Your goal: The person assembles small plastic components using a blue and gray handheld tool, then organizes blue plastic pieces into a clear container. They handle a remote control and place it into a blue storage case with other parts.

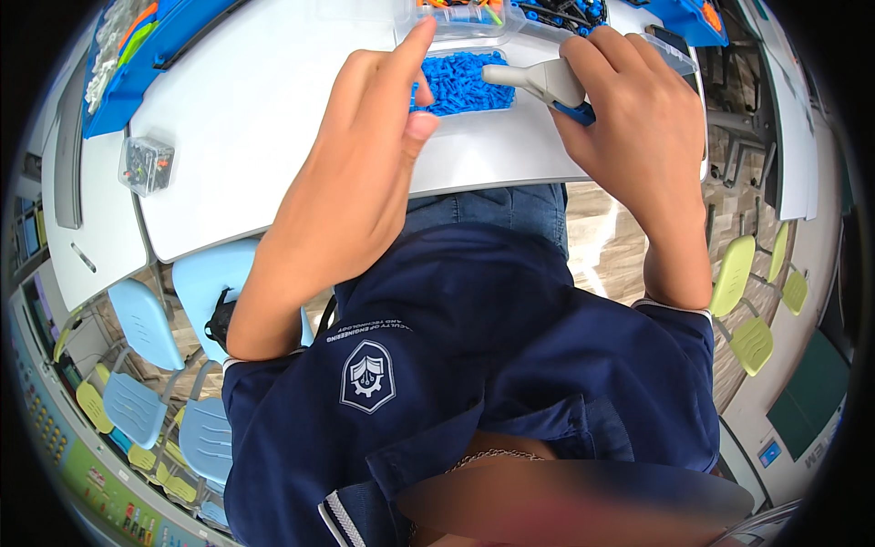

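My right hand (638, 109) is closed around a light grey plastic building piece (538, 82). Its narrow end points left over a clear box, and a blue part (576, 113) shows at its lower edge beside my thumb. My left hand (365, 155) hovers at the box's left side with the index finger stretched out and the thumb apart. Nothing shows between those fingers; the other fingers are partly hidden. Many small blue connector pegs (456, 84) fill the clear box, which rests on the white table (246, 109) between my hands.
Behind the pegs stands a clear box with orange and green pieces (465, 15); black and blue parts (558, 13) lie to its right. A small lidded box (146, 167) sits at the left. Blue bins (137, 77) occupy the far corners. Blue chairs (144, 324) stand left of me.
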The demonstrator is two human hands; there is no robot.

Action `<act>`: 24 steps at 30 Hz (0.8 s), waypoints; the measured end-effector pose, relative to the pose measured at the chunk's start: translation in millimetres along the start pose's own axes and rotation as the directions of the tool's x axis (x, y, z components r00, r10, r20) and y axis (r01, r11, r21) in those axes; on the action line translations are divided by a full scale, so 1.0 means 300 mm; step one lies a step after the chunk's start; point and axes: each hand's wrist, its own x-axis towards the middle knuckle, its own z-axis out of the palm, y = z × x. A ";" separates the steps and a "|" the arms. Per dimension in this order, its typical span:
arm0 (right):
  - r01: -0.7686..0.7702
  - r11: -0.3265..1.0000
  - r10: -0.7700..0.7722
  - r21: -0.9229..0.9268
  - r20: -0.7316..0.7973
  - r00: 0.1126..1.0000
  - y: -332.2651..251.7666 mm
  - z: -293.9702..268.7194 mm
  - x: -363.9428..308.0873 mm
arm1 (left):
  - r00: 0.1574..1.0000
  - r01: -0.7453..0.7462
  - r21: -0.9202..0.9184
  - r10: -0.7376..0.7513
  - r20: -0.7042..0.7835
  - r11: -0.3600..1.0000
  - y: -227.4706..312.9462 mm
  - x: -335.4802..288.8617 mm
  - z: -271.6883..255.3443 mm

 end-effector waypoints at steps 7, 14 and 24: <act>0.017 0.997 -0.011 0.069 -0.079 0.997 -0.053 -0.033 0.019 | 0.987 0.135 -0.469 -0.158 -0.009 0.873 0.007 -0.021 0.011; 0.021 0.992 -0.006 0.125 -0.121 0.993 -0.068 -0.034 0.028 | 0.986 0.149 -0.718 -0.158 0.055 0.680 -0.002 -0.009 0.024; 0.096 0.990 -0.082 0.101 -0.132 0.988 -0.041 -0.009 0.015 | 0.966 0.256 -0.571 -0.233 0.116 0.780 0.021 0.002 -0.002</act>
